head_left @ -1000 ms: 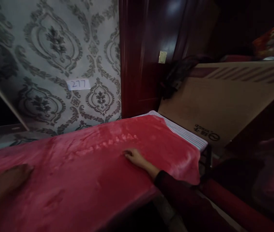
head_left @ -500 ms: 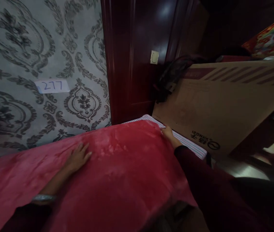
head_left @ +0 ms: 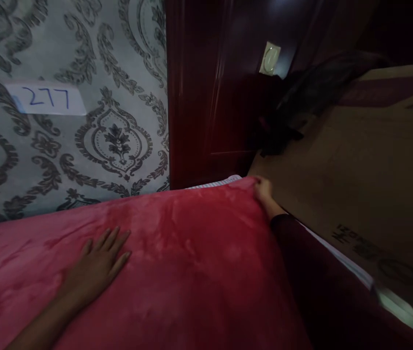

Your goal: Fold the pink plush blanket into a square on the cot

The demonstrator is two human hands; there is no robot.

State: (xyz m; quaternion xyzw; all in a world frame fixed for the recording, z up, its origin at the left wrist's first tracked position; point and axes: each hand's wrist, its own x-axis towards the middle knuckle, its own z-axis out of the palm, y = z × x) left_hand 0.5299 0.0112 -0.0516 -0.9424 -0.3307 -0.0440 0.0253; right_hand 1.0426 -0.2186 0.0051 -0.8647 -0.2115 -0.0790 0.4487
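Observation:
A red plush blanket (head_left: 191,257) covers the bed from the left edge across to the right. My left hand (head_left: 98,265) lies flat on it with fingers spread. At the far right corner, my right hand (head_left: 263,189) grips the blanket's edge, its fingers curled and partly hidden. A striped light sheet or mattress cover (head_left: 213,184) shows in a thin strip beyond the blanket's far edge.
Patterned grey wallpaper (head_left: 118,138) with a paper label reading 277 (head_left: 47,99) borders the far side. A dark red wooden panel (head_left: 199,97) carries a switch plate (head_left: 270,58). A large cardboard box (head_left: 367,180) stands right, dark cloth (head_left: 301,107) hanging over it.
My right hand has pulled the blanket corner outward, covering more of the striped layer. My left hand still rests on the blanket. The view has moved closer to the corner.

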